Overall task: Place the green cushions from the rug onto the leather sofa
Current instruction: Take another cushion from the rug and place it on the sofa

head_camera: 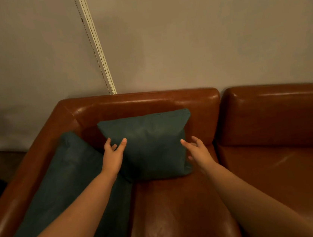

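head view is showing both green cushions already sitting up on the leather sofa (181,203), and no rug is showing at all. the upright cushion (150,144) is leaning on the backrest in the corner seat. the second cushion (70,176) is lying tilted against the left armrest, just beside the first one and probably touching it.

the left grip (114,152) is resting released on the upright cushion's left edge, fingers spread, thumb touching the fabric, not clenching anything. the right grip (196,149) is hovering released at the right edge with loose fingers. i'm not managing to tell if it's actually touching.

handling-wise i'm guessing these are light and squishy, since the cover is creasing and sagging, so nothing fragile or slippery going on. grabbing one corner would be letting it flop, so i'm thinking both side edges, palms in, is the way to go.

as for containers, no box or basket is showing. the sofa's corner seat is doing the holding, two cushions in it.
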The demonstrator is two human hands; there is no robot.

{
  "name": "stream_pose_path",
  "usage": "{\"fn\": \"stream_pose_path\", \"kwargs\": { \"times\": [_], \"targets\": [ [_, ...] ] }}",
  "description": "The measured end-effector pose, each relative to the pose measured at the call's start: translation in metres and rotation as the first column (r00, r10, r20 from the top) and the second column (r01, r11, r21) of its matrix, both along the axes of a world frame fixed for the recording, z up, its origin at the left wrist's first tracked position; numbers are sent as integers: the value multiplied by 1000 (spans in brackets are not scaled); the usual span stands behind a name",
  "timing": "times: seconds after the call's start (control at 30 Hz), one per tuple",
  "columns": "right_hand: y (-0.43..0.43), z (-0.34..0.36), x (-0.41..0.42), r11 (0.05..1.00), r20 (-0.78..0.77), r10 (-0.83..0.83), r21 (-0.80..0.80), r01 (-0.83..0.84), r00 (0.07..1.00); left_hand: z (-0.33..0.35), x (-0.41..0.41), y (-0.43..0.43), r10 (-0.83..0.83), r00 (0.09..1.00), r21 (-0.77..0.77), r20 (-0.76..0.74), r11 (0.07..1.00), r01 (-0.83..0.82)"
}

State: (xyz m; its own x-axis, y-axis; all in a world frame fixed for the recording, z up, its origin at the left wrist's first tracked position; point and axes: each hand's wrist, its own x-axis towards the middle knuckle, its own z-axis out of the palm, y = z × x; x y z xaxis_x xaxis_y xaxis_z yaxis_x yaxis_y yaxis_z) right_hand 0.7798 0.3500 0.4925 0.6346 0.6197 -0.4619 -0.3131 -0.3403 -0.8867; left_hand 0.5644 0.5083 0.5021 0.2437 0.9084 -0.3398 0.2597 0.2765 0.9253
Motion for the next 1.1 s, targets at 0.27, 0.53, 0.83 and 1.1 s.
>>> {"fn": "stream_pose_path", "kwargs": {
  "times": [0.27, 0.53, 0.83, 1.1],
  "targets": [
    [-63, 44, -21, 991, 393, 136, -56, -124, 909, 34, -15, -96, -94, 953, 314, -287, 931, 186],
    [-117, 68, -40, 951, 698, 309, -212, -226, 646, 53, -40, -143, -121, 725, 454, -678, 707, 542],
    [-183, 75, -96, 953, 708, 298, -260, -156, 641, 62, -84, -189, -212, 672, 433, -709, 621, 653],
    [-267, 57, -189, 950, 679, 250, -311, -38, 690, 59, -141, -252, -301, 645, 446, -702, 520, 728]
  ]
}}
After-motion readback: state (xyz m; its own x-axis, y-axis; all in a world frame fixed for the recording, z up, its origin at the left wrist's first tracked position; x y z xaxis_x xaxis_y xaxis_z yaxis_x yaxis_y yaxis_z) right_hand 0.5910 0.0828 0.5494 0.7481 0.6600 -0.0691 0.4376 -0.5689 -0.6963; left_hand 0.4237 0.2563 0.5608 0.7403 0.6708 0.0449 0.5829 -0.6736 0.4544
